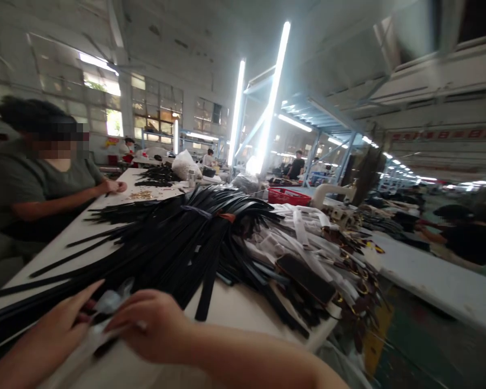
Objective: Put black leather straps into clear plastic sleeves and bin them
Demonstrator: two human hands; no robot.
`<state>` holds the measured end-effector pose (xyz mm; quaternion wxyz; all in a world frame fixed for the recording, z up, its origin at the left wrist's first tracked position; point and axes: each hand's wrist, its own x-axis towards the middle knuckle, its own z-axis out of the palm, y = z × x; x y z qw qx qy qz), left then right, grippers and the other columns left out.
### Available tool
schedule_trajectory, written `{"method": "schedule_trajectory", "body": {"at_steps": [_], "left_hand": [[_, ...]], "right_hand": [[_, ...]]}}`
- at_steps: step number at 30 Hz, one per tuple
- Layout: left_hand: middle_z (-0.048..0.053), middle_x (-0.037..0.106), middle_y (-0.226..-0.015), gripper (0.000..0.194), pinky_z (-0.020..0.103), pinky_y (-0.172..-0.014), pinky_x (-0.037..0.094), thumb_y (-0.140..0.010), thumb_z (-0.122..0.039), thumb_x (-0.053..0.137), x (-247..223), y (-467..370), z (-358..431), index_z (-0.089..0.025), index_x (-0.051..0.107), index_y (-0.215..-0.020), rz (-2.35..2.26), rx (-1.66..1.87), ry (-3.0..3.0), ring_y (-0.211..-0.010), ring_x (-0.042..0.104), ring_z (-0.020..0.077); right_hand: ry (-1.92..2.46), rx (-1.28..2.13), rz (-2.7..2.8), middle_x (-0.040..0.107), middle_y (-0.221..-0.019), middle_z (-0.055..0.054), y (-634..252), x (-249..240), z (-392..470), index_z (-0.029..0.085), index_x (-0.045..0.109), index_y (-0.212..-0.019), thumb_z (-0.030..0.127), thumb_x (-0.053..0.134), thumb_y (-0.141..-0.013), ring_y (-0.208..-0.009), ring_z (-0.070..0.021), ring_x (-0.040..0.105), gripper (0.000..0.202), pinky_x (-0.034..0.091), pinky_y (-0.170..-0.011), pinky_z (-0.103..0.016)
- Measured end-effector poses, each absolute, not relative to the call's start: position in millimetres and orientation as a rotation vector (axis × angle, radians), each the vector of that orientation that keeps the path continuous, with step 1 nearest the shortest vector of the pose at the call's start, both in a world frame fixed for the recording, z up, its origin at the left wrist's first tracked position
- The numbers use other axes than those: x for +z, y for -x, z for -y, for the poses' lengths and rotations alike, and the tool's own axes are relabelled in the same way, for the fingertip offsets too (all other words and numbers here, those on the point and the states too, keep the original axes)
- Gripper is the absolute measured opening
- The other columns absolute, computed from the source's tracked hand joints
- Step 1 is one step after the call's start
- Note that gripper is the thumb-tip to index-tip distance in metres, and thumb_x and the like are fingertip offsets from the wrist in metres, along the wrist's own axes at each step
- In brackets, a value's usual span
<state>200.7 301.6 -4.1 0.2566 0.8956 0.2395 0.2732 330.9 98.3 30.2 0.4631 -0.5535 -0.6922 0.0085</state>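
Observation:
At the lower left, my left hand (60,327) and my right hand (157,327) come together over the table. Crumpled clear-white plastic wrap (108,302) lies between them, with a dark strap end just below. My right fingers are bent and pinched on the wrap. My left hand has one finger stretched out and the others curled against the wrap; blur hides the exact grip. Just beyond both hands spreads a large pile of long black straps (166,237), bound with a purple tie (197,211) and an orange tie (227,217).
White-wrapped straps with brown ends and gold-coloured buckles (308,232) heap at the right table edge. Behind them are a red basket (289,196) and a cream machine (334,194). A co-worker (44,178) sits at the left, near small gold-coloured pieces (141,194). Another worktable (429,270) stands right.

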Motion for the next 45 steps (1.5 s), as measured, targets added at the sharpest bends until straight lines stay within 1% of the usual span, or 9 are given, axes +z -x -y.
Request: {"method": "schedule_trajectory", "body": {"at_steps": [4,7,11,17,22,27,31,35,45], "left_hand": [[0.004,0.063,-0.099,0.034,0.040,-0.089,0.046,-0.071,-0.032,0.046,51,-192,-241,-0.021,0.061,-0.100,-0.799,1.171,-2.419,-0.094,0.059,0.0258],[0.007,0.062,-0.105,0.038,0.031,-0.078,0.050,-0.072,-0.035,0.059,63,-204,-201,-0.021,0.062,-0.107,-0.577,0.990,-2.222,-0.094,0.059,0.0220],[0.006,0.064,-0.087,0.011,0.029,-0.077,0.047,-0.070,-0.028,0.064,51,-213,-176,-0.020,0.071,-0.069,-0.449,0.794,-2.117,-0.085,0.059,0.0204],[0.000,0.053,-0.059,0.023,0.025,-0.056,0.039,-0.066,-0.031,0.067,43,-210,-185,-0.018,0.060,-0.049,-0.612,0.898,-1.986,-0.057,0.049,0.0135],[-0.002,0.050,-0.054,0.026,0.024,-0.053,0.035,-0.060,-0.033,0.070,33,-212,-194,-0.017,0.054,-0.047,-0.709,0.849,-1.925,-0.052,0.045,0.0117],[-0.003,0.048,-0.051,0.027,0.024,-0.051,0.032,-0.057,-0.031,0.073,26,-218,-189,-0.017,0.052,-0.047,-0.737,0.809,-1.946,-0.051,0.043,0.0113],[0.000,0.054,-0.059,0.021,0.025,-0.057,0.036,-0.060,-0.025,0.072,29,-219,-181,-0.017,0.056,-0.049,-0.570,0.771,-2.009,-0.059,0.049,0.0131],[0.002,0.059,-0.067,0.014,0.026,-0.061,0.039,-0.064,-0.020,0.068,31,-218,-175,-0.017,0.062,-0.052,-0.411,0.646,-2.069,-0.065,0.054,0.0144],[0.001,0.059,-0.073,0.019,0.025,-0.064,0.040,-0.060,-0.013,0.069,27,-220,-180,-0.016,0.053,-0.050,-0.431,0.562,-2.132,-0.068,0.054,0.0136]], "right_hand": [[1.350,0.427,1.119,0.062,-0.068,0.000,-345,21,-108,0.019,0.064,-0.081,0.027,0.066,-0.070,-0.061,-0.0142,0.059,0.014,0.048,-0.056,-0.024],[1.237,0.662,0.967,0.058,-0.064,0.005,-344,12,-112,0.019,0.053,-0.082,0.021,0.070,-0.061,-0.054,-0.0115,0.055,0.027,0.045,-0.052,-0.023],[1.153,0.697,1.030,0.058,-0.065,0.007,-335,8,-108,0.020,0.046,-0.090,0.011,0.069,-0.057,-0.056,-0.0098,0.055,0.041,0.043,-0.051,-0.019],[1.356,0.701,1.037,0.063,-0.067,0.002,-371,14,-109,0.016,0.058,-0.087,0.022,0.077,-0.059,-0.057,-0.0106,0.060,0.034,0.049,-0.051,-0.020],[1.535,0.589,0.706,0.056,-0.047,0.002,-411,14,-114,0.016,0.056,-0.068,0.030,0.067,-0.075,-0.039,-0.0093,0.055,0.019,0.046,-0.036,-0.018],[1.520,0.642,0.657,0.061,-0.052,0.000,-403,17,-123,0.013,0.061,-0.082,0.028,0.059,-0.083,-0.041,-0.0087,0.056,0.015,0.047,-0.038,-0.016],[1.539,0.736,0.624,0.060,-0.047,-0.002,-390,17,-137,0.012,0.061,-0.072,0.034,0.063,-0.079,-0.036,-0.0085,0.052,0.023,0.040,-0.032,-0.015],[1.551,0.693,0.554,0.051,-0.039,0.003,-396,14,-140,0.014,0.055,-0.060,0.025,0.064,-0.076,-0.029,-0.0046,0.040,0.021,0.026,-0.027,-0.013],[1.519,0.657,0.584,0.055,-0.037,-0.002,-394,11,-147,0.014,0.058,-0.054,0.030,0.072,-0.069,-0.030,-0.0090,0.047,0.026,0.028,-0.027,-0.016]]}}
